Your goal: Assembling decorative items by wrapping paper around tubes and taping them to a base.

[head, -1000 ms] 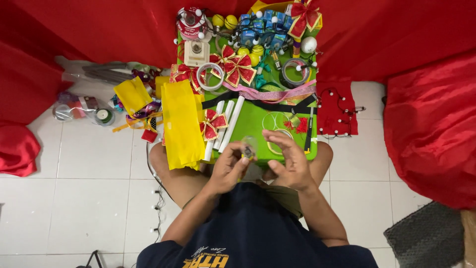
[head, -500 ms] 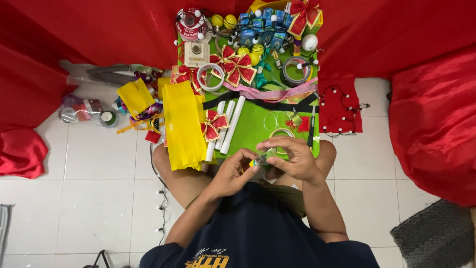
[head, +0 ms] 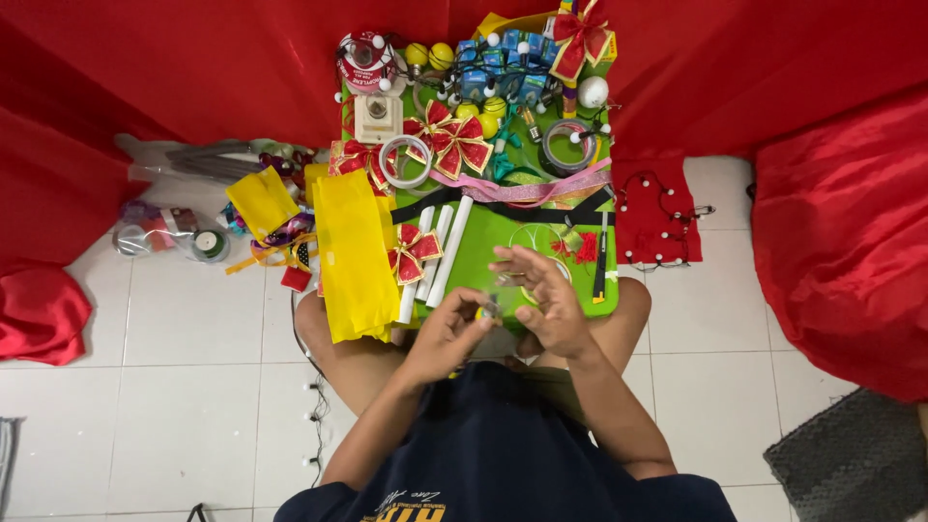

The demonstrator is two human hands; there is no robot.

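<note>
Together, both hands meet over the near edge of the green tabletop (head: 503, 242), which rests across the person's lap. The left hand (head: 449, 333) has its fingers curled and pinches a small shiny object (head: 491, 307) at its fingertips; what the object is cannot be told, it is too small. The right hand (head: 543, 295) sits just beside it at 2 o'clock, fingers loosely spread and bent over the same small piece, touching or nearly touching it; whether it grips the piece cannot be told. At 10 o'clock from the hands lie three white sticks (head: 440, 251) side by side, with a small red and gold bow (head: 414, 253) resting against them. Further at 9 o'clock a yellow sheet (head: 353, 251) hangs over the tabletop's left edge. At 2 o'clock a dark-handled knife (head: 600, 261) lies along the right edge, near a thin wire ring (head: 537, 237). At 12 o'clock a pink ribbon (head: 522, 188) and a black strip (head: 503, 206) run across the tabletop, and beyond them sit a larger red and gold bow (head: 450, 138), a roll of clear tape (head: 406, 161) and a grey tape roll (head: 568, 147). Red cloth (head: 773, 68) surrounds the scene over the white tiled floor (head: 174, 387).
</note>
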